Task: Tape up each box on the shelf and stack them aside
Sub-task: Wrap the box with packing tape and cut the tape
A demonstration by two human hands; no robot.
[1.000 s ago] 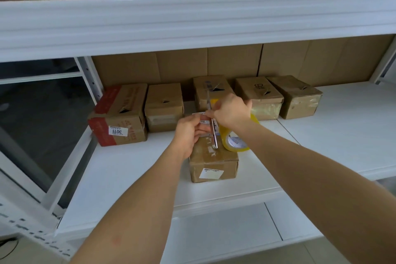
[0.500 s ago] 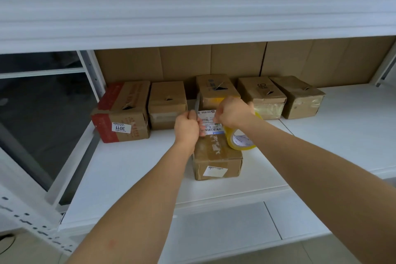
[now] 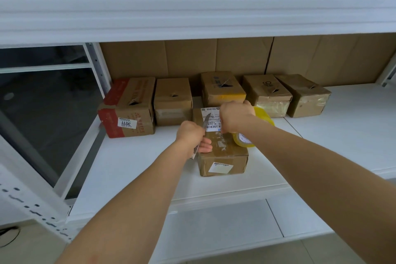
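Cutting the tape strip is the step in hand, by my judgement. The left hand (image 3: 189, 135) has its grip clamped on a narrow blade (image 3: 205, 121), the tip angled up over the top of the front box (image 3: 222, 156). The right hand (image 3: 234, 119) has its grip closed at the box top, beside a yellow tape roll (image 3: 246, 138) that rests against the box's right side; whether it pinches the tape end cannot be told.

To do this well, the tape should be held taut and the blade drawn away from the fingers, then the loose end pressed flat along the seam.

The front box is small, brown and scuffed, with a white printed label (image 3: 212, 120) on its far top, torn tape residue across the middle, and a second white label on its near face. It sits on the shelf (image 3: 132, 169) near the front edge, about midway along. Five further boxes stand in a row toward the shelf's back edge; the leftmost, a red-banded box (image 3: 128, 113), is marked 3011. Several tops show small triangular tears.
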